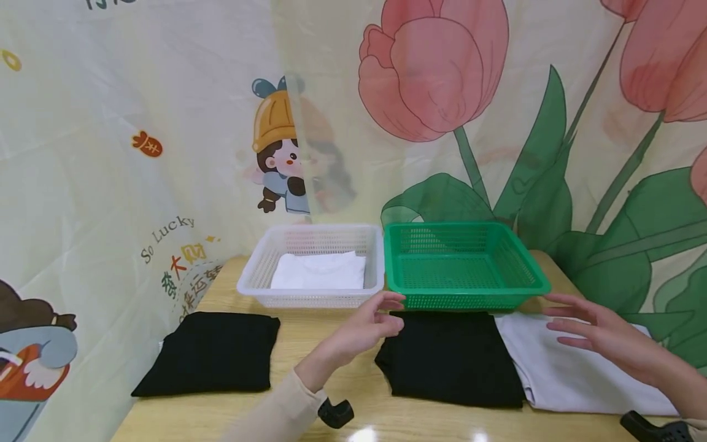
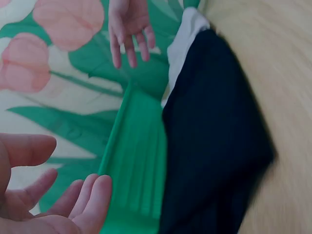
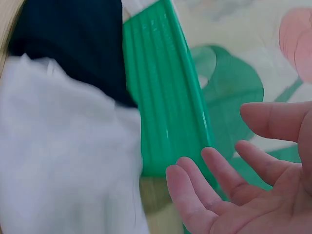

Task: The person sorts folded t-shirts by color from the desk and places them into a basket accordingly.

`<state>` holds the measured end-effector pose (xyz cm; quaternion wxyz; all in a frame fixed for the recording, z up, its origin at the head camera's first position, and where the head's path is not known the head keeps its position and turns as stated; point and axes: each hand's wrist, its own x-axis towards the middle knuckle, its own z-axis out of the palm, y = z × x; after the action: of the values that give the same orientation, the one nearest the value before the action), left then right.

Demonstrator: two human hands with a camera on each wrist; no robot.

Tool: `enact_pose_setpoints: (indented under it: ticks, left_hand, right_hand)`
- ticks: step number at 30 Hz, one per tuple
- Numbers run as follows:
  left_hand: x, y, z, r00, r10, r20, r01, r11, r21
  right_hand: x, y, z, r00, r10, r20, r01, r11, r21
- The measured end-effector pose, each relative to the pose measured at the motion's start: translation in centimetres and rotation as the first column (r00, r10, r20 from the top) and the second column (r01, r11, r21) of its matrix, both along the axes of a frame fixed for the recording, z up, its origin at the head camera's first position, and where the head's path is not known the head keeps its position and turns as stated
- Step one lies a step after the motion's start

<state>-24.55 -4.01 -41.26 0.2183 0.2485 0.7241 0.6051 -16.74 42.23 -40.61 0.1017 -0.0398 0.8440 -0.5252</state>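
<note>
My left hand [image 1: 366, 328] hovers near the front left corner of the green basket [image 1: 464, 301], its fingers loosely bent with nothing in them. Beyond that basket's right front corner, my right hand [image 1: 604, 337] hangs over a folded white cloth [image 1: 585, 380], fingers spread and holding nothing. Between the two hands a folded black cloth [image 1: 453, 362] lies in front of the green basket, its right edge against the white one. In the left wrist view the left hand's fingers [image 2: 92, 200] appear apart from the cloth.
A white basket [image 1: 315, 301] stands left of the green one and holds a folded white cloth [image 1: 320, 271]. Another folded black cloth [image 1: 221, 353] lies at the left on the wooden table [image 1: 309, 334]. A printed curtain [image 1: 342, 123] hangs close behind the baskets.
</note>
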Motion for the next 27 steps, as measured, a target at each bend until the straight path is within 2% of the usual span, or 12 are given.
enact_pose_setpoints:
  ticks: [6,11,18,22,27]
  left_hand:
    - [0.6,4.5,-0.6,0.995,-0.025,0.095,0.019,0.998,0.068]
    - [1.0,7.7,-0.7,0.991,-0.033,0.127,0.022,0.996,0.083]
    - [2.2,11.7,-0.5,0.983,-0.059,0.172,0.046,0.996,0.078]
    - [2.8,14.1,-0.5,0.981,-0.063,0.183,0.052,0.997,0.063]
    - [3.7,17.0,-0.7,0.986,-0.063,0.156,0.063,0.998,0.008]
  right_hand:
    - [0.4,2.7,-0.3,0.994,-0.072,0.077,0.061,0.990,0.129]
    - [0.7,4.6,-0.2,0.992,-0.108,0.058,0.090,0.965,0.248]
    - [1.0,6.4,-0.3,0.989,-0.142,0.036,0.122,0.937,0.327]
    - [0.8,7.4,-0.6,0.986,-0.164,0.018,0.144,0.909,0.390]
    - [0.7,8.4,-1.5,0.982,-0.188,-0.009,0.171,0.874,0.454]
